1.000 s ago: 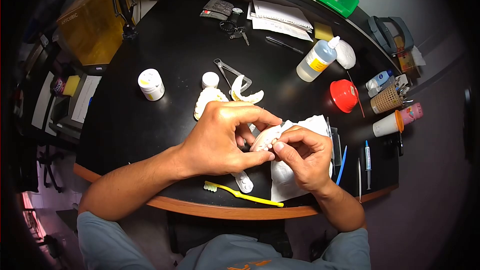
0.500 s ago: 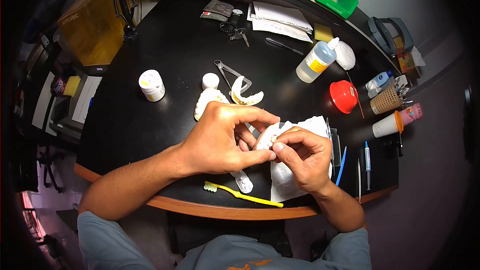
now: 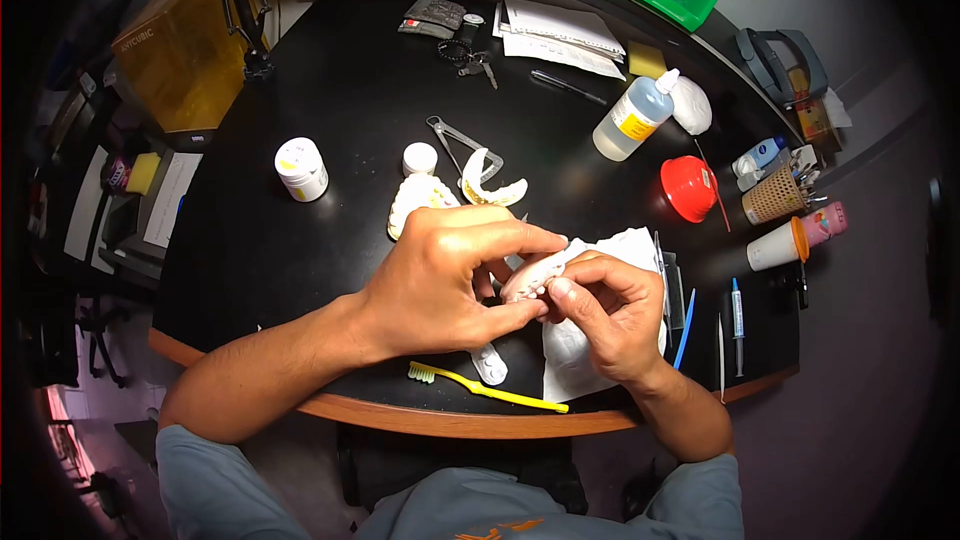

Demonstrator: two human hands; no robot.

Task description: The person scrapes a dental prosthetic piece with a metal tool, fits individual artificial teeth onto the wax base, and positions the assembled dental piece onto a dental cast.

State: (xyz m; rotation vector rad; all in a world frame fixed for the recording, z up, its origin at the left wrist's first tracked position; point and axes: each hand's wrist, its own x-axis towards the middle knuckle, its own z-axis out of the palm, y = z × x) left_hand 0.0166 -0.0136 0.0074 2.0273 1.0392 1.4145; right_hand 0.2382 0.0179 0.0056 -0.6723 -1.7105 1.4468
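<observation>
My left hand [image 3: 440, 275] is closed around a pale dental model [image 3: 530, 278], its thumb and fingers gripping the two sides. At the model's row of teeth, my right hand [image 3: 615, 320] pinches a small white tooth-like piece [image 3: 542, 290], largely covered by the fingertips. Under the right hand lies a crumpled white paper towel [image 3: 635, 248]. Just beyond the left hand sit a cream dental cast [image 3: 420, 198] and a curved, tooth-lined arch [image 3: 492, 192]. A white piece with rounded hollows [image 3: 489, 366] shows below the left thumb.
A yellow toothbrush [image 3: 490, 390] lies along the desk's front edge. To the right are a blue stick [image 3: 686, 330], a syringe [image 3: 738, 325], a red bowl [image 3: 688, 190] and a dropper bottle [image 3: 635, 120]. A metal caliper [image 3: 460, 145] and white jar [image 3: 301, 170] stand farther back.
The dental model has tilted slightly in my left hand, showing more of its pinkish side. My right fingertips stay at its teeth and have shifted only a little.
</observation>
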